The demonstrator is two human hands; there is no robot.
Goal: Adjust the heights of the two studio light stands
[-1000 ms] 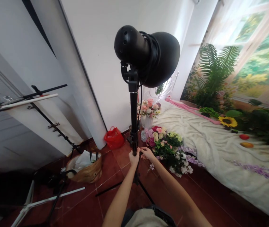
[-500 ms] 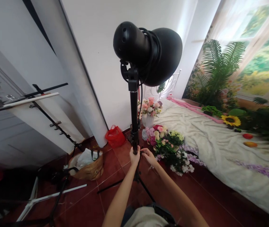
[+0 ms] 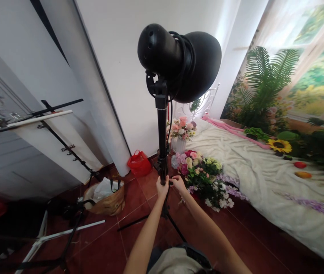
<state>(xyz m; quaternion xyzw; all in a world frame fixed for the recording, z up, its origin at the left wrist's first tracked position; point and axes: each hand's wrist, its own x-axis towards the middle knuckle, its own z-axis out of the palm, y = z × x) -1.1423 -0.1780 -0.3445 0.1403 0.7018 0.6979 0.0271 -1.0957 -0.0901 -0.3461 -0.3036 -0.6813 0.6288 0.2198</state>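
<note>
Standing on spread legs (image 3: 177, 229) with the lamp (image 3: 162, 51) mounted atop, the light stand (image 3: 162, 129) is gripped by the left hand (image 3: 162, 188), the right hand (image 3: 179, 184) pinching an apparent side knob (image 3: 170, 183), tightness unclear, with flowers (image 3: 197, 170) right of the stand, a red bag (image 3: 139, 165) left.

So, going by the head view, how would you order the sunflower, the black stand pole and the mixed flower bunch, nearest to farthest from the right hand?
From the right hand:
1. Black stand pole, right at the fingers, on their left.
2. Mixed flower bunch, beyond and below, beside the bed.
3. Sunflower, far right, on the bed.
</note>
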